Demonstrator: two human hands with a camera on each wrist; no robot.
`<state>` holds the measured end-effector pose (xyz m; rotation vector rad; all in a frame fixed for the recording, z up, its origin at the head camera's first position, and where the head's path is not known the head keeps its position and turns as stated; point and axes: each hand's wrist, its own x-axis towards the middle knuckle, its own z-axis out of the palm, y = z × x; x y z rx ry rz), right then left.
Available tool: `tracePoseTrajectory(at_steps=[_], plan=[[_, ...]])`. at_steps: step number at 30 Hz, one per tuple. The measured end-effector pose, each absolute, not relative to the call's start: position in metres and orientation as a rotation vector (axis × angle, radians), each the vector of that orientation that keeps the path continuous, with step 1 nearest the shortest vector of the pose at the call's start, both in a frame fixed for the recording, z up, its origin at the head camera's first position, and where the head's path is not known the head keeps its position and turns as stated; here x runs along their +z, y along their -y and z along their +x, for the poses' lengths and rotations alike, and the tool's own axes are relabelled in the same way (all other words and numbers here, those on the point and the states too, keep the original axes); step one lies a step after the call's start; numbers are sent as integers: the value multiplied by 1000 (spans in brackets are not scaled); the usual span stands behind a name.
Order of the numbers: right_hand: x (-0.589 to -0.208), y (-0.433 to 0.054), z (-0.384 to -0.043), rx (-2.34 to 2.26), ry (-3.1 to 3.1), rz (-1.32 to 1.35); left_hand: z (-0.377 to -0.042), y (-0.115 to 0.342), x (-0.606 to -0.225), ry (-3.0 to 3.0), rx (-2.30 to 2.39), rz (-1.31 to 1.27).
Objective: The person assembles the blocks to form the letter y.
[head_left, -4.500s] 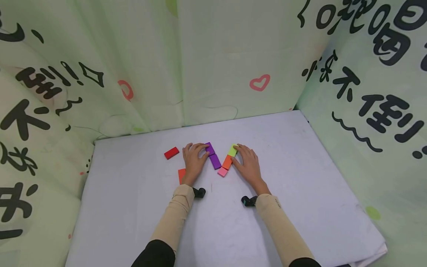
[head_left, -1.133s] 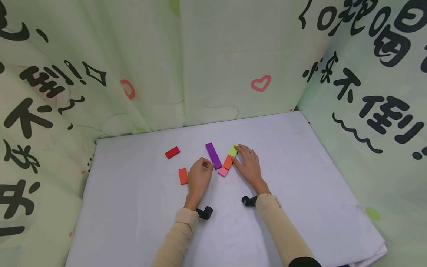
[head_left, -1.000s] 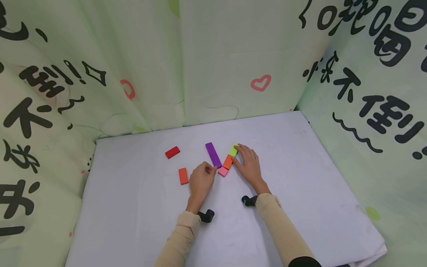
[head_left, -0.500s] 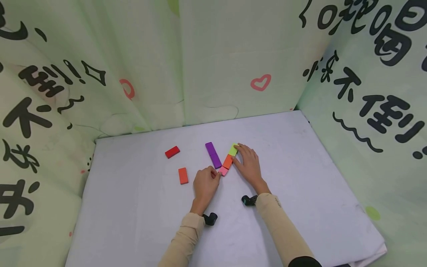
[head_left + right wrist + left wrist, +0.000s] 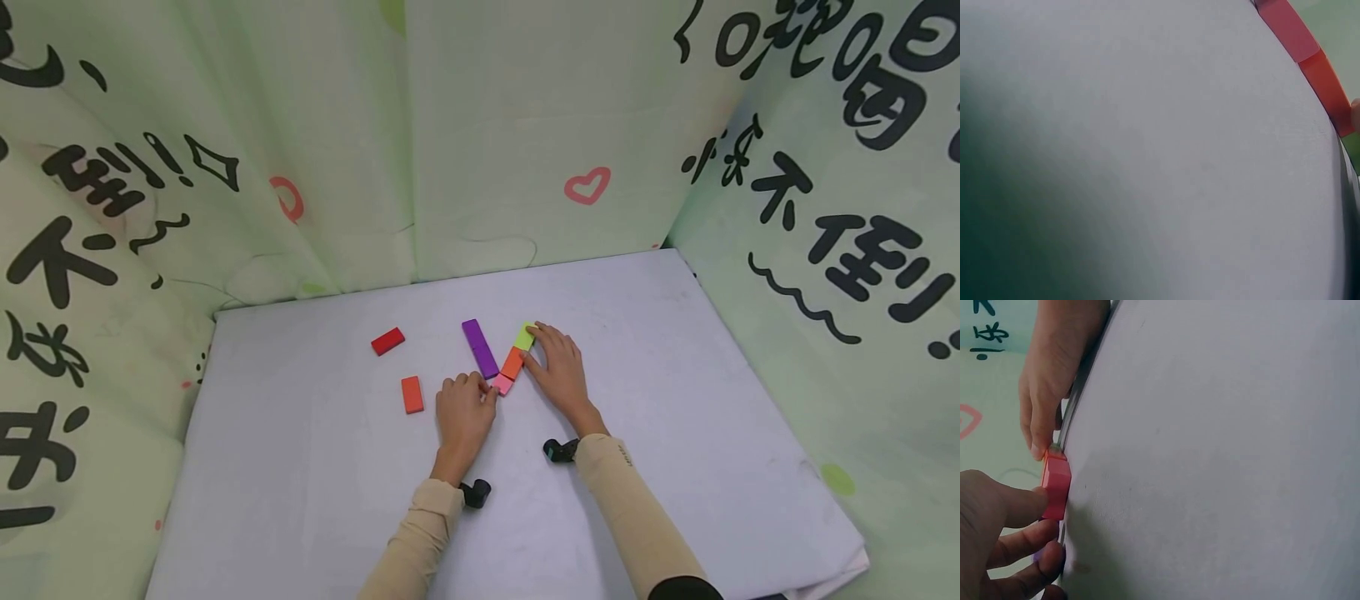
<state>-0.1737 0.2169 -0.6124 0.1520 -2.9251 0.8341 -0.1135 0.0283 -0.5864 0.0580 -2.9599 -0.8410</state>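
Flat rectangular blocks form a V on the white table. Two purple blocks (image 5: 480, 348) make its left arm. On the right arm a yellow-green block (image 5: 524, 337) and an orange block (image 5: 512, 364) run down to a pink block (image 5: 501, 384) at the bottom. My left hand (image 5: 463, 417) has thumb and forefinger at the pink block's left end; the left wrist view shows the thumb (image 5: 1025, 506) against the pink block's face. My right hand (image 5: 558, 371) lies beside the right arm, forefinger on the yellow-green block, thumb touching the orange one, fingers extended.
A red block (image 5: 387, 342) and an orange-red block (image 5: 412, 395) lie apart on the table (image 5: 300, 467), left of the V. A printed green curtain (image 5: 487, 150) hangs behind the table and along its sides.
My left hand has left the top of the purple blocks and come down to the pink block, nearer to me. The purple blocks now line up straight. My right hand stays in place.
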Motion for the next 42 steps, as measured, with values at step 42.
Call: tracePoseTrajectory(at_steps=[42], plan=[[-611,-217,-174,820,2915,173,-105,-36,-601,2733,-893,-128]])
